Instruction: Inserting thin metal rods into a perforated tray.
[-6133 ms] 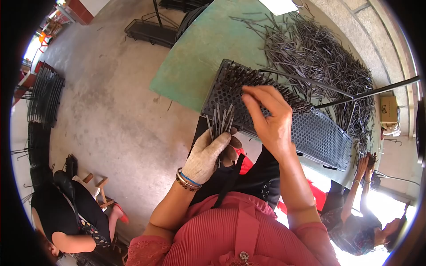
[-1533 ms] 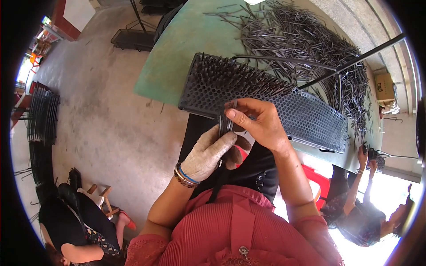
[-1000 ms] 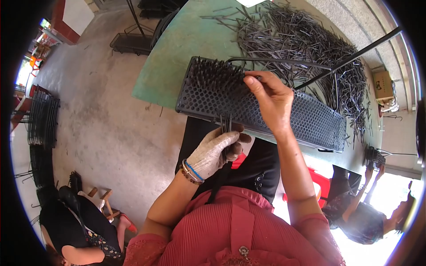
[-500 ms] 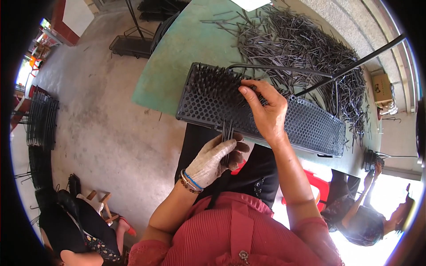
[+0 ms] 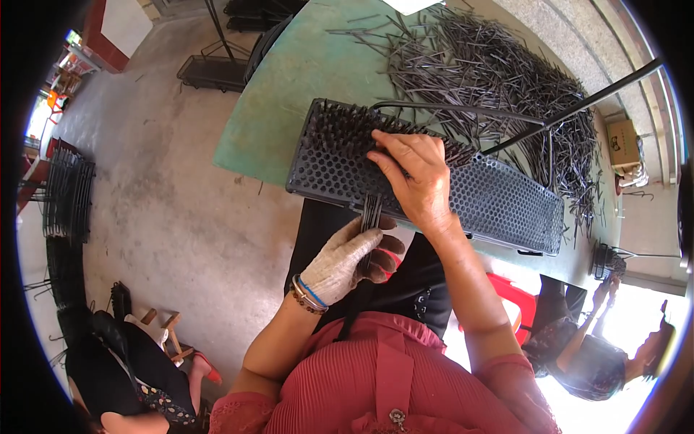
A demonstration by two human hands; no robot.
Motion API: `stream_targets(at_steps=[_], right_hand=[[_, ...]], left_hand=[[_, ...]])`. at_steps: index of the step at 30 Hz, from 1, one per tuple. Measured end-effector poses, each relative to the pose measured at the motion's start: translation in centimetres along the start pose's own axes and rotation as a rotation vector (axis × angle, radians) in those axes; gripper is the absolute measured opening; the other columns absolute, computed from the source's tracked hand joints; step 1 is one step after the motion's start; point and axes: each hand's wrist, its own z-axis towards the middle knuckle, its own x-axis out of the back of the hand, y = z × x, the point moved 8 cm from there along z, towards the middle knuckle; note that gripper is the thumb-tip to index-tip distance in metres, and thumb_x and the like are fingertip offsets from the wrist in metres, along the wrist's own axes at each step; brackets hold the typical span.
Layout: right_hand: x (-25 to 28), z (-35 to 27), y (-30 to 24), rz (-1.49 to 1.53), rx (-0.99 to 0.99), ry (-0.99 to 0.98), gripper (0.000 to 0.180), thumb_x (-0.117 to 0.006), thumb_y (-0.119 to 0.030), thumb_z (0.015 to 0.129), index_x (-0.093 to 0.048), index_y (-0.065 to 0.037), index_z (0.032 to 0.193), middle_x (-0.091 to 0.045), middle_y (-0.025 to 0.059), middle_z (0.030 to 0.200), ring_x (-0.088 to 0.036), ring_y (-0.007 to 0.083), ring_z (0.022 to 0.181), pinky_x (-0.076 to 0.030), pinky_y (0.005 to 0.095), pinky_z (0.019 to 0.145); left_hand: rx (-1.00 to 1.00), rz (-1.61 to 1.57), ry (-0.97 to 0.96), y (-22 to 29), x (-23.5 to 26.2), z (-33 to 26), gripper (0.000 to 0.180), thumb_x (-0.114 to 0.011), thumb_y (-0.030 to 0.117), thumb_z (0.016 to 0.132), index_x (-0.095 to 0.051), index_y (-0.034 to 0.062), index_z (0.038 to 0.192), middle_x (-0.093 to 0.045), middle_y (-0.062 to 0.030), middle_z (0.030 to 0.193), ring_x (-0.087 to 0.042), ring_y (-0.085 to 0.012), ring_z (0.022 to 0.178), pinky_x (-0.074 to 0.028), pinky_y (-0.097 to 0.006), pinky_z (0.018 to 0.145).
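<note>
A long black perforated panel point(image 5: 499, 197), full of round holes, lies at the near edge of the table. Many thin dark sticks point(image 5: 332, 126) stand upright in the holes of its far left part. My left hand point(image 5: 347, 257), in a whitish glove, is closed round a bundle of thin dark sticks point(image 5: 371, 211) just below the panel's near edge. Over the panel's middle, my bare right hand point(image 5: 413, 170) has thumb and forefinger close together beside the standing sticks. Whatever lies between those fingertips is too small to make out.
A big heap of loose dark sticks point(image 5: 491, 79) covers the back right of the green table point(image 5: 282, 101). A black metal rod frame point(image 5: 578, 108) rises across the panel's right part. Other people sit at lower left point(image 5: 137, 369) and lower right point(image 5: 593, 354).
My right hand has moved left along the panel, nearer the standing sticks at the left. The gloved left hand with its bundle has barely shifted.
</note>
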Motion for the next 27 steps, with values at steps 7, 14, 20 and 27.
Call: stream_targets(at_steps=[7, 14, 20, 27], right_hand=[[0.3, -0.5, -0.4, -0.158, 0.057, 0.052, 0.024, -0.078, -0.015, 0.077, -0.073, -0.008, 0.099, -0.065, 0.0028, 0.094, -0.058, 0.0220, 0.088, -0.040, 0.0359, 0.077], [-0.3, 0.1, -0.8, -0.118, 0.112, -0.048, 0.020, -0.073, -0.014, 0.081, -0.073, -0.008, 0.100, -0.065, 0.0042, 0.097, -0.057, 0.0236, 0.091, -0.040, 0.0369, 0.081], [0.7, 0.0, -0.2, -0.102, 0.005, 0.033, 0.021, -0.072, -0.013, 0.084, -0.072, -0.006, 0.104, -0.064, 0.0056, 0.101, -0.056, 0.0250, 0.092, -0.040, 0.0366, 0.082], [0.8, -0.2, -0.9, -0.279, 0.074, 0.021, 0.022, -0.071, -0.016, 0.084, -0.070, -0.004, 0.102, -0.062, 0.0069, 0.109, -0.055, 0.0275, 0.099, -0.039, 0.0403, 0.085]], left_hand=[[-0.018, -0.047, -0.010, -0.3, 0.0, 0.1, 0.031, -0.049, 0.022, 0.102, -0.051, 0.0028, 0.126, -0.066, -0.0121, 0.100, -0.064, -0.0127, 0.075, -0.052, -0.025, 0.062], [-0.022, -0.040, 0.020, 0.1, -0.3, 0.1, 0.029, -0.048, 0.018, 0.101, -0.052, 0.0010, 0.125, -0.066, -0.0136, 0.099, -0.063, -0.0139, 0.072, -0.050, -0.026, 0.060], [-0.078, -0.006, -0.005, 0.7, -0.3, -0.1, 0.028, -0.048, 0.019, 0.102, -0.051, 0.0012, 0.124, -0.066, -0.0128, 0.100, -0.065, -0.0145, 0.077, -0.054, -0.027, 0.065], [-0.065, -0.023, -0.020, -0.1, 0.2, -0.1, 0.029, -0.049, 0.020, 0.102, -0.051, 0.0019, 0.124, -0.066, -0.0124, 0.101, -0.066, -0.0149, 0.079, -0.054, -0.027, 0.065]])
